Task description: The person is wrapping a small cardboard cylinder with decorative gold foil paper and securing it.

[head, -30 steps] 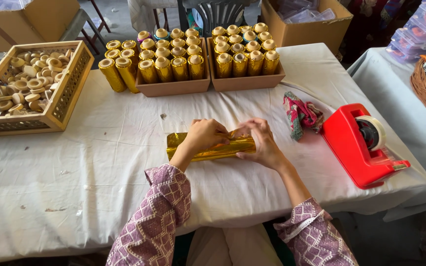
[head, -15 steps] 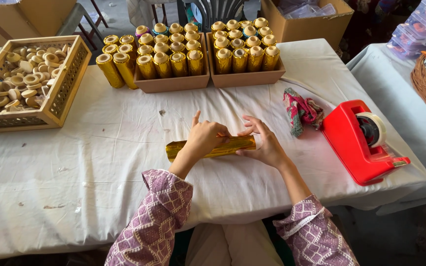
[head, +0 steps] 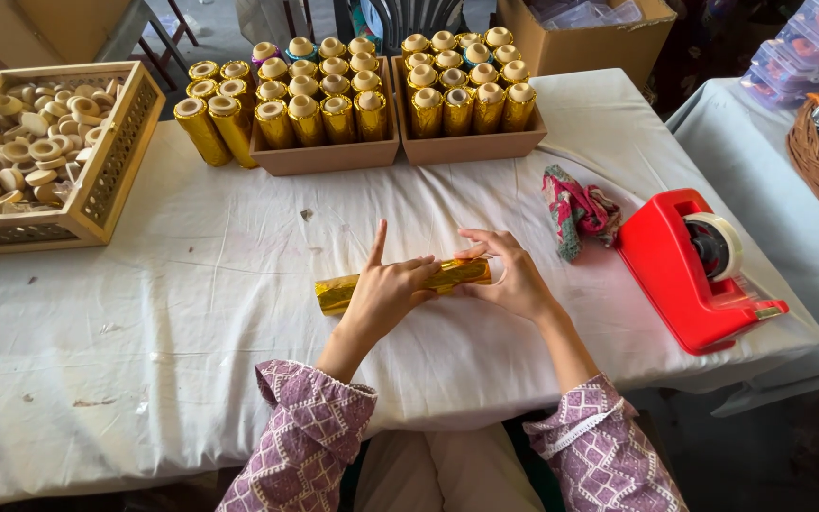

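A gold foil-wrapped roll lies on the white tablecloth in front of me. My left hand rests over its middle, fingers spread and the index finger pointing up. At the roll's right end my right hand pinches the foil with thumb and fingers. Both sleeves are purple with a white pattern.
Two cardboard trays of upright gold-wrapped rolls stand at the back, with several loose ones to their left. A wooden crate of round wooden discs sits far left. A red tape dispenser and a crumpled cloth lie right.
The foil has gone from a loose flat sheet to a tight roll under my hands. My left index finger has lifted off the roll.
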